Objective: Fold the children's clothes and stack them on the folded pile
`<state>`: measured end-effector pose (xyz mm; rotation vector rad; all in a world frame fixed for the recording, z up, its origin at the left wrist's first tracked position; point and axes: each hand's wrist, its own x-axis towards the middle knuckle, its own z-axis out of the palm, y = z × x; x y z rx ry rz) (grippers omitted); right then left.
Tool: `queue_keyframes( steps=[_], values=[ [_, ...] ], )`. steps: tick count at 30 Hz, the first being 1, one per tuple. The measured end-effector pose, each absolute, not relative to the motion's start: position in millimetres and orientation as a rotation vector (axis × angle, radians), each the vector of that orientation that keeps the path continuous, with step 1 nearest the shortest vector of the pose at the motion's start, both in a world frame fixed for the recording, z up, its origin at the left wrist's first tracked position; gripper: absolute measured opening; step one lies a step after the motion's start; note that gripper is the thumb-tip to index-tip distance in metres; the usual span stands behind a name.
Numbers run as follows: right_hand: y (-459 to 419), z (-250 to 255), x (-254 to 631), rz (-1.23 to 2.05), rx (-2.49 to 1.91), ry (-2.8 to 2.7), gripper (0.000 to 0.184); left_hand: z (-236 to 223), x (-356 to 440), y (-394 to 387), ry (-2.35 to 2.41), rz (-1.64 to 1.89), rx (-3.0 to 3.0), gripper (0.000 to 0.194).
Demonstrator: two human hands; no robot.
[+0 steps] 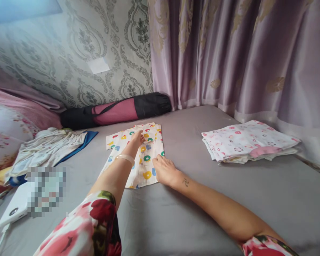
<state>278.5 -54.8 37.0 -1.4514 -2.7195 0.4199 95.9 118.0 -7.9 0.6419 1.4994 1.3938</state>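
Observation:
A small white short-sleeved shirt (146,169) with colourful number prints lies flat on the bed. Its left sleeve sticks out to the side, while the right side runs in a straight edge and looks folded in. My left hand (138,138) rests on the upper part of the shirt below the collar, fingers curled against the cloth. At the lower right edge, my right hand (164,170) pinches the fabric. Its fingertips are partly hidden by the hand itself. My left forearm covers part of the shirt's left side.
A folded stack of pink-printed cloth (245,140) sits at the right. Rumpled clothes (50,145) lie at the left, near a white device (18,202) with a cable and a blurred-out item. A long black and maroon bag (117,111) lies along the wall beside purple curtains (202,53).

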Motion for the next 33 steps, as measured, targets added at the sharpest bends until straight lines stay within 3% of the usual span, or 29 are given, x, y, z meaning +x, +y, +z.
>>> queue_keyframes(
  steps=[5,8,14,20,33],
  values=[
    [-64,57,281,0.620,-1.264,-2.863,0.021,-4,98,113,1.524,1.470,0.706,0.042],
    [-59,62,284,0.747,-1.152,-2.812,0.017,4,97,105,1.612,1.531,0.893,0.035],
    [-27,46,292,0.624,-1.346,-2.536,0.024,20,98,69,1.745,1.394,1.281,0.030],
    [10,12,306,0.411,-1.438,-2.310,0.031,18,85,7,1.751,1.015,1.595,0.036],
    [73,2,253,0.252,-1.563,-2.498,0.058,-19,37,-42,2.140,0.693,1.961,0.036]
  ],
)
